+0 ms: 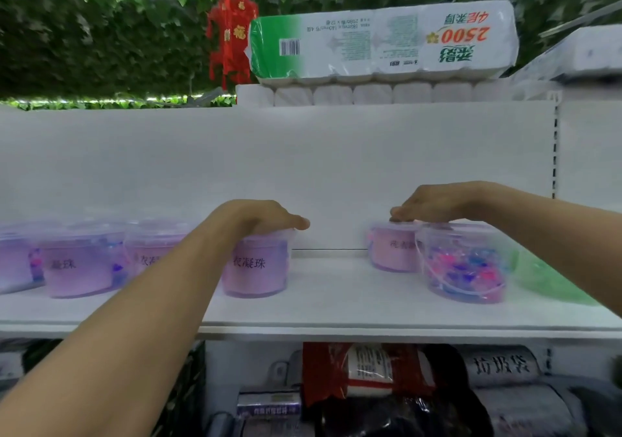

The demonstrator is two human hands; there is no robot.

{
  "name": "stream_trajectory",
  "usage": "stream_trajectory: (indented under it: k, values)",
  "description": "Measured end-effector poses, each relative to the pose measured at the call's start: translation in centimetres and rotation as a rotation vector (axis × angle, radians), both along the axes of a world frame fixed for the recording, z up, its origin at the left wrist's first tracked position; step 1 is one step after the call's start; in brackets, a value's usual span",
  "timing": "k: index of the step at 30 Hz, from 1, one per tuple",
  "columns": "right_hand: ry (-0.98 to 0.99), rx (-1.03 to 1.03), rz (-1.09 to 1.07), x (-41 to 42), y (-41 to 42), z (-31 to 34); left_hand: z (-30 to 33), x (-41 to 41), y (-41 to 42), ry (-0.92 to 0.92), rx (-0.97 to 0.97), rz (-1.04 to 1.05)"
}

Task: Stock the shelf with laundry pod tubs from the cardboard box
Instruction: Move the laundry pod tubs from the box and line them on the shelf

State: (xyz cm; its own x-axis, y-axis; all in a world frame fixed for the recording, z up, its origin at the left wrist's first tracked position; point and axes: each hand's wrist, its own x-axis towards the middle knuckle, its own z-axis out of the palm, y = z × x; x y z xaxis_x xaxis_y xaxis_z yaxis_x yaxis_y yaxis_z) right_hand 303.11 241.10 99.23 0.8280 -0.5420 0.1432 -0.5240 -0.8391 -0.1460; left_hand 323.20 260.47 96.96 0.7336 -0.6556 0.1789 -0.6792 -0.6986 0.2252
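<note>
Head view: my left hand (266,217) lies over the lid of a purple tub (257,266) standing on the white shelf (336,305), fingers reaching past the rim; whether that grip is closed on it I cannot tell. My right hand (434,204) has its fingertips pressed on the lid of a pink tub (392,251), touching a clear tub of mixed pods (466,268). Three more purple tubs (80,265) stand to the left, so I judge stocking well under way, with a gap left between my hands. The cardboard box is out of view. The purple label reads 衣凝珠; the tissue pack (383,37) above, upside down, shows 2500.
</note>
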Motion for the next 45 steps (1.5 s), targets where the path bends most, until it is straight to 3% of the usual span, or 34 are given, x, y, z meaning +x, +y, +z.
stream_trajectory:
  k: [5,14,21,24,27,29,33,36,39,41,45]
  values:
    - [0.011,-0.058,0.161,3.1,2.9,-0.2,0.2,-0.6,0.2,0.030,-0.021,-0.001]
    - [-0.039,-0.263,0.240,8.2,6.5,-2.5,0.4,-0.6,0.1,0.039,0.029,-0.124]
    - [-0.049,-0.154,0.224,8.0,6.3,-3.3,0.3,0.2,-0.1,-0.066,0.094,-0.179]
    - [-0.102,0.007,0.288,5.9,6.3,-3.3,0.2,-0.7,0.1,-0.122,-0.078,-0.268]
    - [-0.203,0.010,0.307,1.7,6.1,-2.7,0.2,-1.9,1.9,-0.323,-0.683,-0.388]
    - [-0.237,-0.072,0.268,-1.9,5.3,-2.3,-0.7,-2.7,3.9,-0.351,-0.897,-0.432]
    - [-0.151,-0.028,0.139,-7.9,3.4,-2.3,-5.1,-2.7,6.6,-0.324,-0.729,-0.362]
    - [-0.070,-0.006,0.067,-8.9,3.1,-3.3,-6.7,-2.5,6.9,-0.296,-0.752,-0.377]
    - [-0.108,-0.128,0.043,-8.0,3.7,-3.6,-6.9,-2.8,6.8,-0.329,-0.770,-0.370]
    - [-0.181,-0.145,0.068,-7.2,4.6,-3.1,-7.2,-2.5,6.7,-0.343,-0.785,-0.366]
    - [-0.525,0.083,0.239,-6.5,6.5,-1.6,-7.4,-1.9,6.7,-0.368,-0.776,-0.384]
